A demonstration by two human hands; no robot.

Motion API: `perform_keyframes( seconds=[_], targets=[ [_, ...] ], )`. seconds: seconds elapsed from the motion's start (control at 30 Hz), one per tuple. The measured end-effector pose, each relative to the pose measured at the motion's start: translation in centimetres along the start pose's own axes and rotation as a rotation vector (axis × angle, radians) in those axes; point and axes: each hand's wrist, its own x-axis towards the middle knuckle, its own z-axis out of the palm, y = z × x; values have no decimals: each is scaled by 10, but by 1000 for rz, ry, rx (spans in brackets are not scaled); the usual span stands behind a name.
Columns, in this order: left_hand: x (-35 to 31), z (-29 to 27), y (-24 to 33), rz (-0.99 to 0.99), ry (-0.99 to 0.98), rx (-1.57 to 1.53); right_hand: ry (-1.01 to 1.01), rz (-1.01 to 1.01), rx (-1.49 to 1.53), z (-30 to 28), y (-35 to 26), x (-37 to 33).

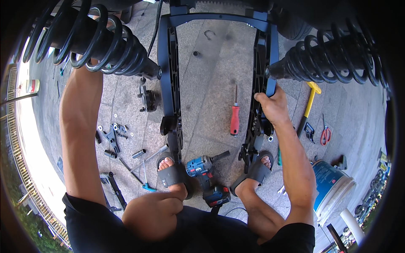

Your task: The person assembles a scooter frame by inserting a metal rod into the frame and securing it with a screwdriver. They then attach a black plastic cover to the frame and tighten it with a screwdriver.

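Blue-black frame [167, 92]: right hand [275, 106] grips right rail [273, 52]; left hidden behind spring [99, 46], grip unclear.

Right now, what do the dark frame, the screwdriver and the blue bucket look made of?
Dark frame: probably metal with a smooth coating, since its flat faces carry a bluish sheen. Screwdriver: likely metal shaft, by its glint; red handle plastic or rubber, unclear which. Blue bucket: likely smooth plastic, by its pale, ridged rim.
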Motion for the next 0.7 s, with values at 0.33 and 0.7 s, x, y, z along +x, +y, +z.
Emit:
perform_keyframes(
  seconds=[0.33,0.7],
  targets=[
    [-15,21,-5,50,89,54,15,-34,37,3,2,1],
    [-42,53,-25,56,137,25,42,-25,-10,-3,1,5]
  ],
)
